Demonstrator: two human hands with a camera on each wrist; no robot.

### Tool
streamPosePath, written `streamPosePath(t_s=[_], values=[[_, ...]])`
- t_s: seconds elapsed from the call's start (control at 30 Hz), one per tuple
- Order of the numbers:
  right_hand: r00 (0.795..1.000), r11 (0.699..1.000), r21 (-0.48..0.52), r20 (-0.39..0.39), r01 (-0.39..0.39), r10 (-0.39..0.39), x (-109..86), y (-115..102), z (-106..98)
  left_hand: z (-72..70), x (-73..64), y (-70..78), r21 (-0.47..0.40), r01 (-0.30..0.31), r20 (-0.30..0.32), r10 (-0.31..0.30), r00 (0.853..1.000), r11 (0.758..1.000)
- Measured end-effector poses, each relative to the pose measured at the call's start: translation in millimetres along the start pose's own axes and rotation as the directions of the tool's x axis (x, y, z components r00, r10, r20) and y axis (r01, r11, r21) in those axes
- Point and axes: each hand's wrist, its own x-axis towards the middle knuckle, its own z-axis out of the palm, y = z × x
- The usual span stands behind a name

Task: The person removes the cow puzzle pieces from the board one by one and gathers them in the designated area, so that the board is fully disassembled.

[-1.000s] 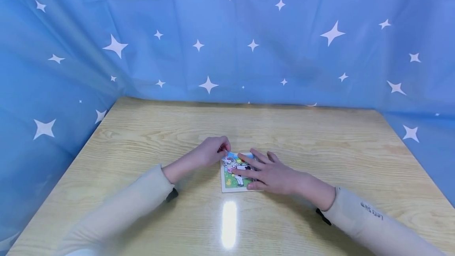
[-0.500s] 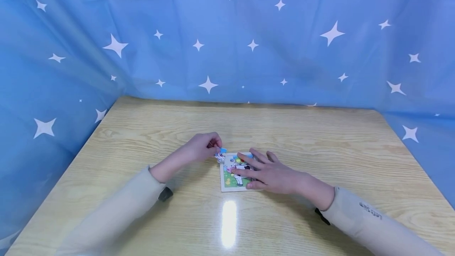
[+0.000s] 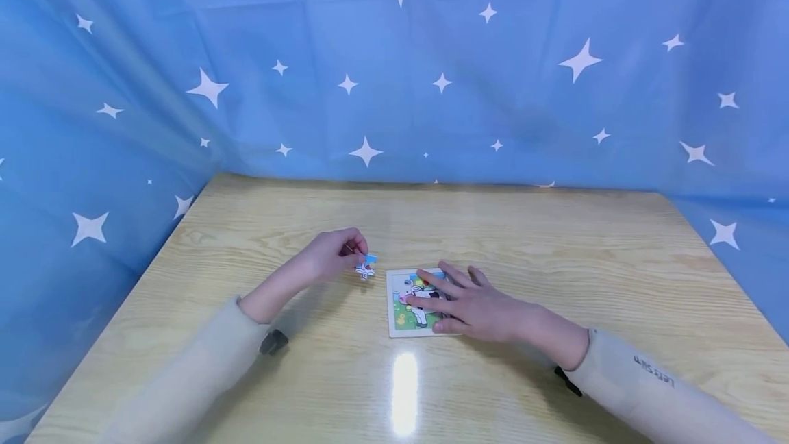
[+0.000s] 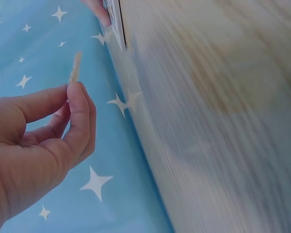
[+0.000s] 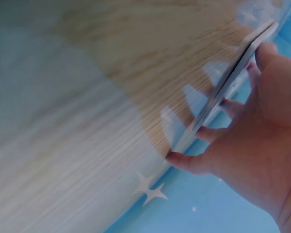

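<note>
A small puzzle piece (image 3: 366, 268), blue above and white with part of a cow's head below, is pinched between the thumb and fingers of my left hand (image 3: 329, 254). In the left wrist view this piece (image 4: 75, 67) shows edge-on above the fingertips. It is held just left of a square jigsaw puzzle (image 3: 401, 324) with a pale frame and a cow picture. The puzzle's upper left part shows a bare spot. My right hand (image 3: 477, 307) lies with spread fingers across the puzzle's right side, hiding part of it. The right wrist view shows the puzzle's edge (image 5: 233, 73) beside those fingers.
The wooden table (image 3: 524, 238) carries the puzzle near its middle. Behind it and at the sides hangs a blue cloth (image 3: 394, 40) with white stars. A bright light reflection lies on the tabletop in front of the puzzle.
My left hand has lifted the puzzle piece out of the upper left corner of the puzzle and moved it left. The right hand has stayed on the puzzle. The head view has shifted slightly.
</note>
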Motion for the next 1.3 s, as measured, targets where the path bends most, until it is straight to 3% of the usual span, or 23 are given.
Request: streamPosePath(t_s=[0.47, 0.8, 1.3], values=[[1.0, 1.0, 0.008, 0.017, -0.02, 0.02, -3.9, -2.2, -0.9, -10.8, -18.9, -17.9, -0.032, 0.011, -0.009, -0.011, 1.0, 0.999], [1.0, 1.0, 0.01, 0.006, -0.005, 0.005, -2.0, -1.4, -1.0, -22.7, -31.8, -33.4, -0.03, 0.068, -0.047, -0.07, 0.996, 0.997], [1.0, 1.0, 0.028, 0.018, -0.01, 0.01, -2.0, 1.6, -0.3, -41.0, -42.4, -49.6, 0.001, 0.127, -0.049, -0.126, 0.991, 0.992]])
